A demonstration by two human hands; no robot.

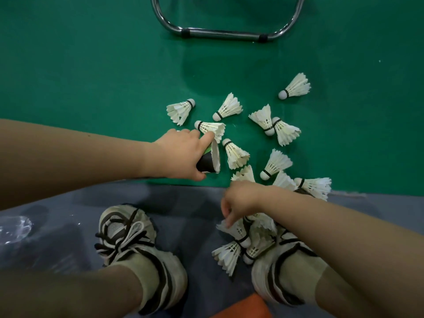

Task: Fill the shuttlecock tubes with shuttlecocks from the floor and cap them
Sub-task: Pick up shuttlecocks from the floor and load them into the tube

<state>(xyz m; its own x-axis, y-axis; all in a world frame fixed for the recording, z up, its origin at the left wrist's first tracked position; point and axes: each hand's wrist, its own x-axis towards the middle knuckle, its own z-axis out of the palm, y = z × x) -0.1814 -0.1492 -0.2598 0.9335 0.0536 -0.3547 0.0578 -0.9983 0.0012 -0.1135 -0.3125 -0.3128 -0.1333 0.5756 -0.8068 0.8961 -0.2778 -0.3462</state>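
Note:
My left hand (181, 154) grips a black and green shuttlecock tube (210, 160) near its open mouth, which points right and slightly toward me. Several white feather shuttlecocks (236, 154) lie scattered on the green floor to the right of the tube. My right hand (241, 200) reaches down over a small pile of shuttlecocks (243, 239) beside my right shoe, fingertips pinching the feathers of the top one. Whether it is lifted off the pile I cannot tell.
My two white and black shoes (130, 239) stand on a grey floor strip below the green mat. A chrome tube frame (227, 34) sits at the top. Clear crumpled plastic (13, 228) lies at the far left. An orange object (247, 308) shows at the bottom edge.

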